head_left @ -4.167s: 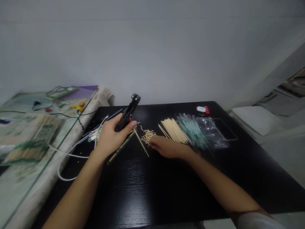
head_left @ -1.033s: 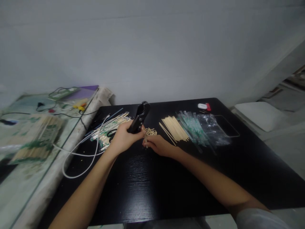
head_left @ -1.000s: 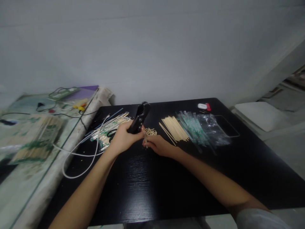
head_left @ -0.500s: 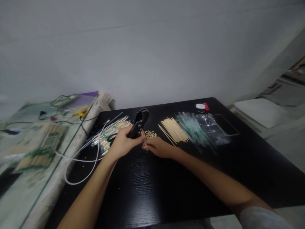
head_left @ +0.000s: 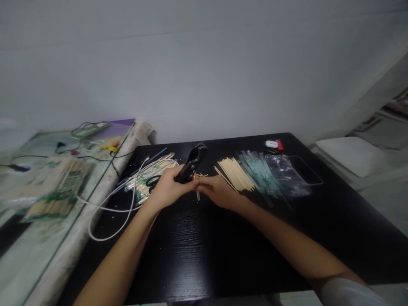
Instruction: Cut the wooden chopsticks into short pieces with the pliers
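My left hand (head_left: 168, 187) is closed around a black hand tool (head_left: 191, 163) with a curved, hooked jaw pointing up and away. A black loop (head_left: 153, 182), perhaps part of the tool or separate scissors, shows left of the hand. My right hand (head_left: 218, 191) is closed in a pinch, its fingertips meeting my left thumb. Thin pale wooden sticks (head_left: 198, 195) poke out below the joined fingertips; which hand grips them is partly hidden. Short stick pieces (head_left: 202, 175) lie just behind. Right of them lies a row of bare chopsticks (head_left: 236, 174).
Printed clear wrappers (head_left: 259, 172), a plastic bag (head_left: 283, 170) and a dark phone (head_left: 304, 170) lie to the right on the black table (head_left: 191, 255). Wrapped chopsticks (head_left: 143, 185) and a white cable (head_left: 105, 238) are at left. Packed chopsticks (head_left: 60, 187) cover the glass-topped side table.
My right hand has come closer to my left, so the fingertips now meet over the sticks. The short-piece pile is more hidden. The view has shifted slightly.
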Tool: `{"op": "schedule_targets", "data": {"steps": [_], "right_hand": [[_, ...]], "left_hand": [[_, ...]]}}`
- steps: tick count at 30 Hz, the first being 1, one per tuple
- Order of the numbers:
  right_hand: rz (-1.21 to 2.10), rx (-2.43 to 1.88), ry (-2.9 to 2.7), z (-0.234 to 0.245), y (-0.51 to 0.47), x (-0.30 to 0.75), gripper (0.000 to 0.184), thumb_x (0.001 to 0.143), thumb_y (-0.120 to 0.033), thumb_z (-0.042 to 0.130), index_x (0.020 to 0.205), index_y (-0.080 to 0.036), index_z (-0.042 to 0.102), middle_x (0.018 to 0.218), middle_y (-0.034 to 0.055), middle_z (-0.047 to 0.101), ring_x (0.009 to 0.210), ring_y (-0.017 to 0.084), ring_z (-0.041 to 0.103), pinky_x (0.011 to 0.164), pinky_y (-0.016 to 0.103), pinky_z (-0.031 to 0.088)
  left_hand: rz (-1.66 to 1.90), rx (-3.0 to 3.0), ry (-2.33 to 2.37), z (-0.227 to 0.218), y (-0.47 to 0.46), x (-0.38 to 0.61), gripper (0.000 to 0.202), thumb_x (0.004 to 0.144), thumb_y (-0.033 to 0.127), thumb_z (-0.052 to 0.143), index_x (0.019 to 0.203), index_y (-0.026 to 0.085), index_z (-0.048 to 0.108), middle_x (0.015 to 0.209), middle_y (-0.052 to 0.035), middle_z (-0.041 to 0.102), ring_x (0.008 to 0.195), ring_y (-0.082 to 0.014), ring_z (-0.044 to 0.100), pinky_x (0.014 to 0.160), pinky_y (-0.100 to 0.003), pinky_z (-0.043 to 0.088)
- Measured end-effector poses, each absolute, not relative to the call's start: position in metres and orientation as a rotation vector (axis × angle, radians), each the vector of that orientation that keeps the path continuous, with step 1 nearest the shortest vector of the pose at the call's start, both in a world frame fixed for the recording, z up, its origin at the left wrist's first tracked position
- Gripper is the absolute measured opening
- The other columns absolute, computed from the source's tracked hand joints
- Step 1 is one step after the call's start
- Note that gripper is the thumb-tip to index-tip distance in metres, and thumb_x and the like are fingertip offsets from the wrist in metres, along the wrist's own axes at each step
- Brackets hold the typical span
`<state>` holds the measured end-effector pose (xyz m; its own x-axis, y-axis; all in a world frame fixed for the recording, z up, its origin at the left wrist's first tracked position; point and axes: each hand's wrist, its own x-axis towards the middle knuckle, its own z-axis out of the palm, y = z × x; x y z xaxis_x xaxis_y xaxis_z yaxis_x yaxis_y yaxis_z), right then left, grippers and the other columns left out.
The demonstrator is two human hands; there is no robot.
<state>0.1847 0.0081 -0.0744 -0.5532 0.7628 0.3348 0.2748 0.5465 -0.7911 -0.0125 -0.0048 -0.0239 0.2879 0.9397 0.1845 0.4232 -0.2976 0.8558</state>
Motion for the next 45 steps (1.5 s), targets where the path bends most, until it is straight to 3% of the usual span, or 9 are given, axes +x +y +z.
{"op": "schedule_targets", "data": {"steps": [15, 22, 27, 33, 40, 45], "right_hand": [[0.704, -0.758, -2.209, -0.080, 0.015, 0.183, 0.018, 0.100, -0.018, 0.060, 0.089, -0.016, 0.075, 0.073, -0.0005, 0.072, 0.064, 0.011, 0.062, 0.065, 0.022, 0.042], [0.813, -0.745, -2.149, -0.084, 0.016, 0.180, 0.018, 0.101, -0.024, 0.061, 0.097, -0.019, 0.078, 0.093, 0.0026, 0.082, 0.085, 0.016, 0.076, 0.079, 0.024, 0.052], [0.849, -0.751, -2.141, -0.084, 0.017, 0.179, 0.019, 0.101, -0.021, 0.060, 0.098, -0.019, 0.078, 0.098, 0.0038, 0.082, 0.093, 0.017, 0.077, 0.084, 0.024, 0.053], [0.882, -0.780, -2.147, -0.079, 0.013, 0.179, 0.022, 0.103, -0.021, 0.057, 0.098, -0.017, 0.078, 0.097, 0.0049, 0.082, 0.090, 0.017, 0.076, 0.083, 0.025, 0.052], [0.811, -0.790, -2.140, -0.077, 0.012, 0.179, 0.016, 0.099, -0.021, 0.066, 0.091, -0.015, 0.078, 0.083, 0.0044, 0.080, 0.073, 0.015, 0.073, 0.070, 0.023, 0.048], [0.784, -0.754, -2.149, -0.082, 0.014, 0.178, 0.013, 0.098, -0.018, 0.066, 0.099, -0.017, 0.079, 0.092, 0.0055, 0.081, 0.083, 0.017, 0.075, 0.076, 0.024, 0.049]], "left_hand": [[0.899, 1.868, 1.225, -0.021, -0.006, -0.017, 0.018, 0.084, 0.034, 0.074, 0.088, 0.017, 0.072, 0.080, 0.0003, 0.070, 0.075, -0.0160, 0.063, 0.072, -0.027, 0.048], [0.942, 2.049, 1.447, 0.002, -0.019, -0.037, 0.030, 0.093, 0.047, 0.065, 0.103, 0.019, 0.070, 0.094, -0.0017, 0.072, 0.087, -0.0197, 0.066, 0.082, -0.031, 0.050], [0.666, 2.410, 1.718, 0.002, -0.034, -0.059, 0.028, 0.100, 0.039, 0.050, 0.114, 0.017, 0.060, 0.103, -0.0072, 0.069, 0.094, -0.0238, 0.065, 0.087, -0.036, 0.050], [0.428, 2.544, 1.853, -0.019, -0.046, -0.062, 0.033, 0.095, 0.027, 0.050, 0.125, 0.012, 0.053, 0.116, -0.0166, 0.063, 0.106, -0.0322, 0.063, 0.093, -0.045, 0.051], [0.040, 2.709, 2.010, -0.015, -0.056, -0.044, 0.056, 0.096, 0.022, 0.051, 0.151, 0.019, 0.042, 0.115, -0.0163, 0.059, 0.104, -0.0350, 0.061, 0.089, -0.048, 0.050], [-0.067, 2.718, 2.035, -0.014, -0.059, -0.033, 0.057, 0.097, 0.023, 0.052, 0.152, 0.019, 0.044, 0.114, -0.0162, 0.058, 0.101, -0.0339, 0.061, 0.090, -0.048, 0.050]]}}
